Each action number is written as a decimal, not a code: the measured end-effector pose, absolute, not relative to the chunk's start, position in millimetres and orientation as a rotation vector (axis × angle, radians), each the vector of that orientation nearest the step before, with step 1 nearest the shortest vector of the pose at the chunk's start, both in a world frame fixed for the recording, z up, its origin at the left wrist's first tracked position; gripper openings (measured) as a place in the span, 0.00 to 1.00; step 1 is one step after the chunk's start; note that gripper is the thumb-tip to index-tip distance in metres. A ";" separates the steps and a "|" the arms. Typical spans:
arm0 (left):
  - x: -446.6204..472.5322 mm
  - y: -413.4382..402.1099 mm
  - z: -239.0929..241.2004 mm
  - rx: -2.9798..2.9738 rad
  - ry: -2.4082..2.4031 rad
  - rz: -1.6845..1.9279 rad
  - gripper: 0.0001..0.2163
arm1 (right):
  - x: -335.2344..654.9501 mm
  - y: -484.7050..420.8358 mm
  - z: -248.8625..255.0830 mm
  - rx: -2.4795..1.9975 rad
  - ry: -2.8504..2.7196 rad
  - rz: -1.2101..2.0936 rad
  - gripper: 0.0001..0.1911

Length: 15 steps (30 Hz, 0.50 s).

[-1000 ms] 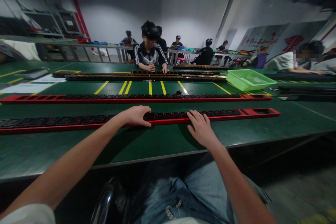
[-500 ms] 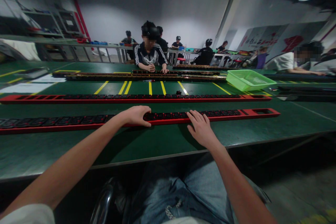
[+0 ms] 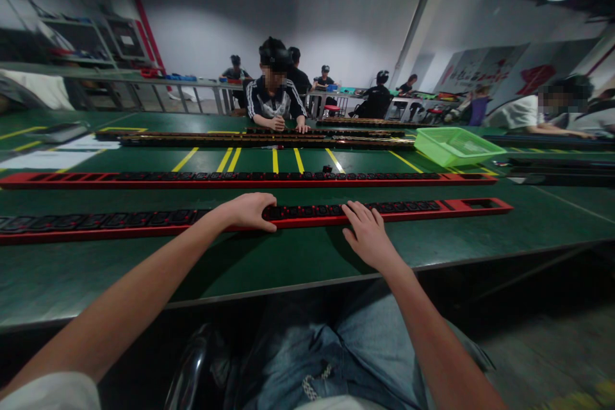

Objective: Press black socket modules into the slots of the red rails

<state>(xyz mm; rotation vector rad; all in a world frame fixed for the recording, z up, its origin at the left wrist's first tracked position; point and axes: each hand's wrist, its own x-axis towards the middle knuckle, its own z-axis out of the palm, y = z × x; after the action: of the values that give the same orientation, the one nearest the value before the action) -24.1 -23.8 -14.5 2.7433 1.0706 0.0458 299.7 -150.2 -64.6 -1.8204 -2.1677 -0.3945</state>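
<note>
A long red power strip (image 3: 312,223) with a row of black sockets lies across the green table in front of me. My left hand (image 3: 250,211) straddles it left of its middle, thumb on the near side and fingers over the far side, gripping it. Farther right, my right hand (image 3: 365,227) lies with stretched fingers, the fingertips touching the sockets and the thumb at the near edge. A second red power strip (image 3: 288,183) lies parallel behind the first. Beside that one's far edge sits a small black part (image 3: 327,169).
A light green basket (image 3: 454,146) stands at the right, beyond the strips. Long dark rails (image 3: 216,138) lie farther back, before a co-worker (image 3: 276,99). White papers (image 3: 57,159) lie at left. Another person (image 3: 533,112) works at the right. The table's near edge (image 3: 269,291) runs before my lap.
</note>
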 end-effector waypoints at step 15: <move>-22.7 -26.1 -12.0 2.757 1.073 0.044 0.22 | 299.6 -150.2 -65.2 -1.824 -2.165 -0.413 0.29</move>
<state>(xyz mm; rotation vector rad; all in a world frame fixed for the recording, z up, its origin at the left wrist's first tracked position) -22.7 -26.1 -12.0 2.7566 1.0728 0.0445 299.6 -150.2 -65.2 -1.8238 -2.1645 -0.4127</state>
